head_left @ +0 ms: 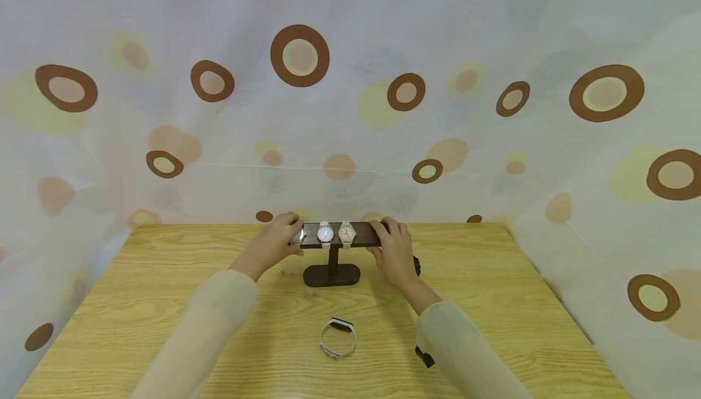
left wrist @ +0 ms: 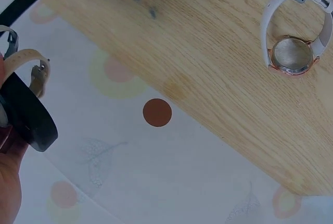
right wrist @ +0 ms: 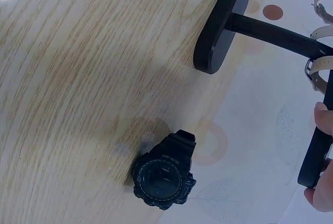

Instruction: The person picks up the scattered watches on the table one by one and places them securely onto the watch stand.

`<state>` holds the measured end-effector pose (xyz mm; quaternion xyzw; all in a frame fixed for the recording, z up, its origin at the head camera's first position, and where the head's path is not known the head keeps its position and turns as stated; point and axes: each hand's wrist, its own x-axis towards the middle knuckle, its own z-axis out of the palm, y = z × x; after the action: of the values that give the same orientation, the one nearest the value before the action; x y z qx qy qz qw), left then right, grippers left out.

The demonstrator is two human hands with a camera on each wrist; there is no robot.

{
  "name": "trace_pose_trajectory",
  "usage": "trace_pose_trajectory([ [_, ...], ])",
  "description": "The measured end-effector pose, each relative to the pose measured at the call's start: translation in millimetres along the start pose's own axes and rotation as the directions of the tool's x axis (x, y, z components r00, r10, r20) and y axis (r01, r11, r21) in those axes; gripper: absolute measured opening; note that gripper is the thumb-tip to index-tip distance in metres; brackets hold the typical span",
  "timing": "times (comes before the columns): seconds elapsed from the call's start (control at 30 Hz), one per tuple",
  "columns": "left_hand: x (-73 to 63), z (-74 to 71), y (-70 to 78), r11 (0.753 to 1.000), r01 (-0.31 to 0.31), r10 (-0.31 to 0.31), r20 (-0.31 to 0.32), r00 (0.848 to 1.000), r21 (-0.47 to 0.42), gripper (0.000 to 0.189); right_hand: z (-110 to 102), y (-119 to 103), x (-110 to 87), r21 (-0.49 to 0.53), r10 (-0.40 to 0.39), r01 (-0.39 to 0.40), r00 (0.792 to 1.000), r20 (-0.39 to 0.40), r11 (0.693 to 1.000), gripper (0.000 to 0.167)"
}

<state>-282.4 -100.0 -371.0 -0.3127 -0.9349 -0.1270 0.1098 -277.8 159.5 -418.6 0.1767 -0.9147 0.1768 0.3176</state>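
A dark watch stand (head_left: 333,260) has a horizontal bar on a single post above an oval base (right wrist: 221,26). Three light-strapped watches sit round the bar, among them a white-dialled one (head_left: 325,233) and a cream one (head_left: 347,233); the leftmost lies against my left fingers, partly covered. My left hand (head_left: 274,238) grips the bar's left end, thumb below and fingers over the top. At the bar's bare right end, my right hand (head_left: 395,250) holds on likewise, with its thumb underneath. Below my right hand lies a black sports watch (right wrist: 161,179), mostly hidden in the head view.
Nearer on the wooden table (head_left: 164,326) lies a white-strapped band with a dark screen (head_left: 338,338). A black object (head_left: 424,357) shows partly beside the right sleeve. A white watch (left wrist: 292,54) rests face down in the left wrist view. Patterned cloth (head_left: 339,113) hangs behind.
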Motion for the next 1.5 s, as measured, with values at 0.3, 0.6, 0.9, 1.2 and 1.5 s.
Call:
trace_pose_trajectory([
  [0.3, 3.1, 2.2, 5.0, 1.000, -0.018, 0.018, -0.008, 1.000, 0.001, 0.064, -1, -2, -0.6, -0.001, -0.005, 0.005, 1.000, -0.005, 1.000, 0.049],
  [0.6, 7.9, 4.4, 8.4, 1.000, -0.013, 0.013, 0.020, 1.000, 0.024, 0.064, -2, -2, 0.2, -0.005, -0.004, 0.003, 1.000, -0.011, 1.000, 0.049],
  [0.9, 11.1, 4.5, 11.2, 0.999, -0.004, 0.002, 0.050, 0.999, 0.035, 0.064, -1, -2, -0.2, -0.010, 0.002, -0.002, 1.000, -0.001, 1.000, 0.049],
  [1.2, 11.3, 5.2, 12.4, 1.000, -0.004, 0.003, 0.033, 0.999, 0.029, 0.063, 0, -2, -0.4, -0.014, 0.002, -0.002, 1.000, -0.005, 1.000, 0.049],
  [1.5, 9.4, 9.9, 10.2, 0.999, 0.025, -0.026, -0.020, 0.999, -0.020, 0.060, -2, -1, -0.2, -0.098, -0.017, 0.019, 1.000, 0.015, 0.995, 0.049],
])
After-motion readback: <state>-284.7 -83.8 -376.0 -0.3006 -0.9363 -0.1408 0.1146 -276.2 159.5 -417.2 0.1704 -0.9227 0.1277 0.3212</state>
